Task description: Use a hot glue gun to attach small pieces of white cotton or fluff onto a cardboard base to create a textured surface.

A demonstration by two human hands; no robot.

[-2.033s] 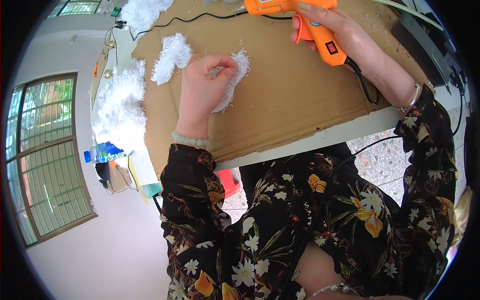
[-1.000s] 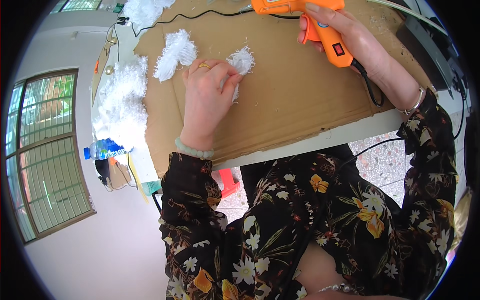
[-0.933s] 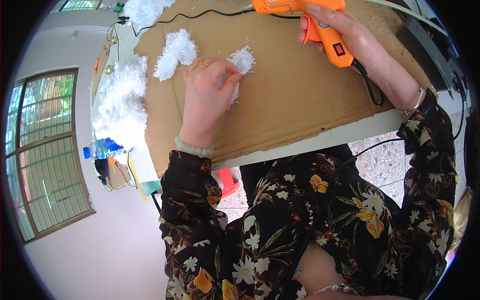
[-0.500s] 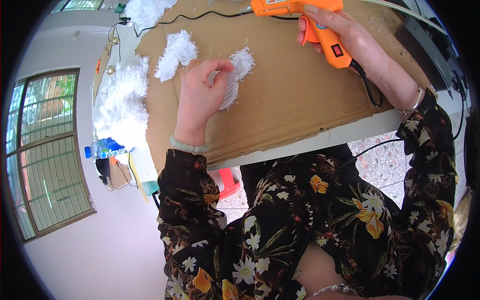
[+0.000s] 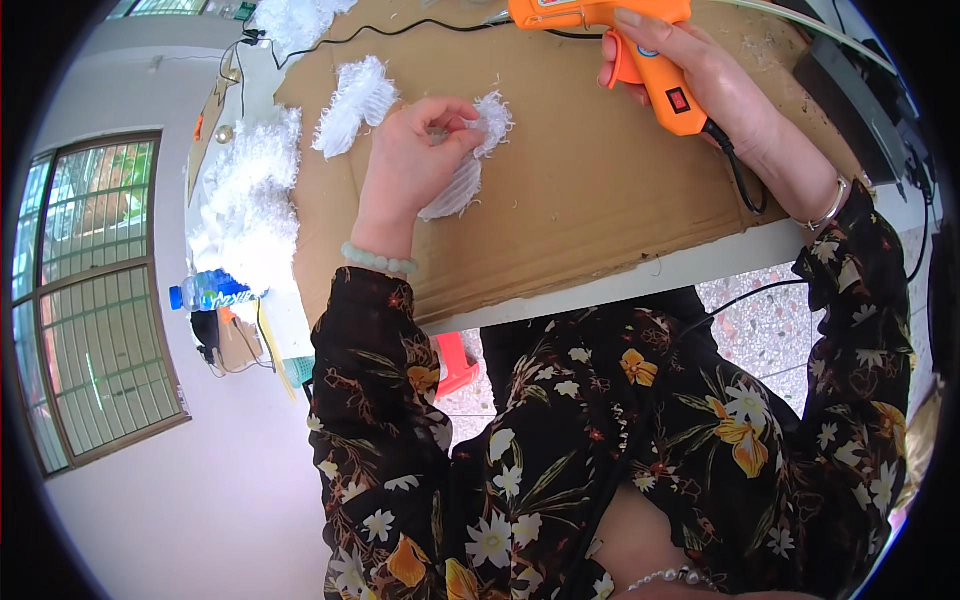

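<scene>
My right hand (image 5: 690,75) is wrapped round the handle of an orange hot glue gun (image 5: 655,80), fingers at its trigger, nozzle pointing left. Thumb and fingertips pinched together, my left hand (image 5: 415,155) is over a frayed white fabric piece (image 5: 462,195) lying on the cardboard. Whatever is in that pinch is too small or hidden to make out. Part of the fabric is covered by the hand. Beyond it to the left lies a second white fabric piece (image 5: 355,105) with fuzzy edges.
A brown cardboard sheet (image 5: 590,210) covers the table. Fluffy white material (image 5: 250,200) is heaped along its left side, near a plastic bottle (image 5: 210,291) with a blue cap. A black cable (image 5: 390,32) crosses the far side. A dark box (image 5: 845,110) stands at the right.
My left hand has shifted slightly right and its pinched fingertips are now over the fabric's right side. The glue gun in my right hand stays almost still.
</scene>
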